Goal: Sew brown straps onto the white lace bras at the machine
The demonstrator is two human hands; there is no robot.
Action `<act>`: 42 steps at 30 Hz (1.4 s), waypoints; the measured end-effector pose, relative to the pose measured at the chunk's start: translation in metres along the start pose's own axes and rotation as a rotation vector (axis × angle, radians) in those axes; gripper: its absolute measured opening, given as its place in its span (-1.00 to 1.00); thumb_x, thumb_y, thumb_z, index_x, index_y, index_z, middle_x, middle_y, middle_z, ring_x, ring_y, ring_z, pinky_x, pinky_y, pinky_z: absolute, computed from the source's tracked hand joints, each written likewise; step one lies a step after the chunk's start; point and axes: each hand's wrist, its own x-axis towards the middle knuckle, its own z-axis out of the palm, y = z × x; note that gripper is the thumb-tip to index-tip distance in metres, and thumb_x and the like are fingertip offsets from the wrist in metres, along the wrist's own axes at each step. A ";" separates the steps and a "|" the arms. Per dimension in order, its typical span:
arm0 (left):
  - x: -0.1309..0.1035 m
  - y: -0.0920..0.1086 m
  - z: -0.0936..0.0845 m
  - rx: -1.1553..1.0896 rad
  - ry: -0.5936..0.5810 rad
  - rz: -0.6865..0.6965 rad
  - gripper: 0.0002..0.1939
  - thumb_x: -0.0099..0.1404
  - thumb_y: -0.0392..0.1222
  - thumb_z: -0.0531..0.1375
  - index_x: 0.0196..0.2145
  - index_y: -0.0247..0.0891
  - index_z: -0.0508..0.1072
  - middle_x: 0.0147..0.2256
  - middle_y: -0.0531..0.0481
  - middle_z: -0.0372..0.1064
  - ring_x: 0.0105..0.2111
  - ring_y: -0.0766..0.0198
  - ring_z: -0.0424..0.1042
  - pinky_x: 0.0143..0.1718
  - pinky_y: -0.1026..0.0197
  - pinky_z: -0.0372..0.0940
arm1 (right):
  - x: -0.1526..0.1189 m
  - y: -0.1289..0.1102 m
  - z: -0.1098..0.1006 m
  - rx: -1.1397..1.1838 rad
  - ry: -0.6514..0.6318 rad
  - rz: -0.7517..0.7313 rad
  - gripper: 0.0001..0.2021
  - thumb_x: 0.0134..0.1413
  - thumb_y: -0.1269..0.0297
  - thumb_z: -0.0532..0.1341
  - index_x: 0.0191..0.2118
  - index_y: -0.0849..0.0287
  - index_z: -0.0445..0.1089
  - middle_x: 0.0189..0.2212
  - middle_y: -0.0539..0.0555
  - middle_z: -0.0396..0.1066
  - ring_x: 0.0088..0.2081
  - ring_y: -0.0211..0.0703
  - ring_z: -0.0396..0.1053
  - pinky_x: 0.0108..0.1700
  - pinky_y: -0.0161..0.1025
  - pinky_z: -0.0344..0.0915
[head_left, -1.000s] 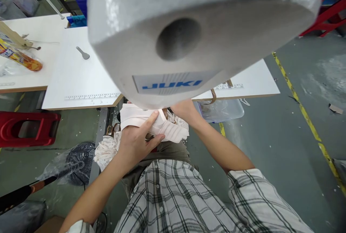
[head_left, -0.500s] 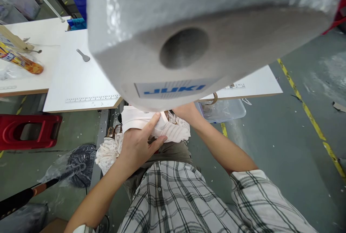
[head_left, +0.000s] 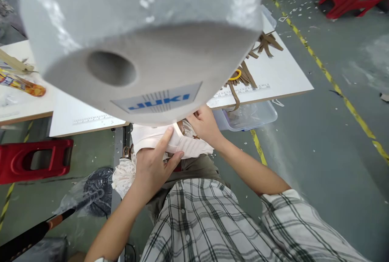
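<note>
A pale pink, nearly white garment piece [head_left: 147, 136] with pleats and lace lies under the sewing machine's head [head_left: 158, 67]. My left hand [head_left: 153, 166] is on its near left side, index finger and thumb spread over the cloth; the other fingers appear tucked beneath it. At the far right side of the garment, my right hand [head_left: 206, 126] is closed with bent fingers on the cloth edge, near a small brown bit. The machine head hides the needle area and part of the right fingertips. Lace ruffles [head_left: 124, 175] hang at the left.
White tabletops [head_left: 282, 73] flank the machine. Brown strips [head_left: 243, 77] and a yellow-handled tool [head_left: 235, 75] lie on the right one. Below its edge sits a clear plastic bin [head_left: 258, 116]. A red stool [head_left: 36, 160] and an orange drink bottle [head_left: 26, 85] are at left.
My head view has shifted, so the machine head appears farther left and the brown strips show. My right hand has come out more from behind the machine. The left keeps its place on the garment.
</note>
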 end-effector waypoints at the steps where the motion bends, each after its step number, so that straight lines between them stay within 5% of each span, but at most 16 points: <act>1: 0.000 0.000 -0.001 -0.008 -0.003 0.001 -0.37 0.30 0.05 0.24 0.24 -0.28 0.32 -0.01 -0.27 0.52 -0.01 -0.04 0.51 -0.08 0.08 0.42 | -0.007 0.003 -0.001 0.062 0.043 0.011 -0.80 0.34 0.14 0.07 -0.05 0.09 0.30 -0.05 0.16 0.35 -0.08 -0.09 0.37 0.01 -0.09 0.36; 9: -0.002 0.002 -0.002 -0.045 -0.002 -0.040 -0.39 0.30 0.03 0.26 0.22 -0.28 0.34 -0.19 -0.20 0.58 -0.17 0.04 0.57 -0.18 0.13 0.43 | -0.043 0.004 -0.006 0.198 0.004 0.001 -0.79 0.19 0.10 0.27 -0.19 0.09 0.31 -0.19 0.08 0.29 -0.19 -0.16 0.34 -0.12 -0.17 0.36; 15: -0.002 0.004 -0.002 -0.071 0.026 -0.047 -0.41 0.30 0.00 0.25 0.21 -0.27 0.33 -0.20 -0.17 0.59 -0.04 0.02 0.53 0.01 0.03 0.41 | -0.044 -0.005 -0.006 0.121 -0.014 -0.068 -0.77 0.19 0.07 0.27 -0.23 0.09 0.30 -0.25 0.08 0.33 -0.18 -0.12 0.32 -0.14 -0.15 0.35; 33: 0.005 0.010 -0.007 0.049 0.041 -0.095 -0.46 0.33 0.07 0.20 0.14 -0.32 0.41 -0.03 -0.27 0.54 -0.06 -0.01 0.54 -0.15 0.08 0.42 | -0.047 -0.009 -0.009 0.120 -0.032 -0.068 -0.74 0.17 0.03 0.27 -0.28 0.10 0.29 -0.30 0.05 0.34 -0.24 -0.15 0.31 -0.17 -0.15 0.28; 42: 0.003 0.011 -0.004 0.064 0.039 -0.113 -0.42 0.35 0.10 0.16 0.20 -0.27 0.34 0.06 -0.28 0.47 0.02 -0.05 0.49 -0.06 0.02 0.39 | -0.049 -0.009 -0.011 0.139 -0.048 -0.058 -0.71 0.17 -0.01 0.26 -0.26 0.11 0.30 -0.28 0.06 0.35 -0.24 -0.15 0.33 -0.16 -0.17 0.31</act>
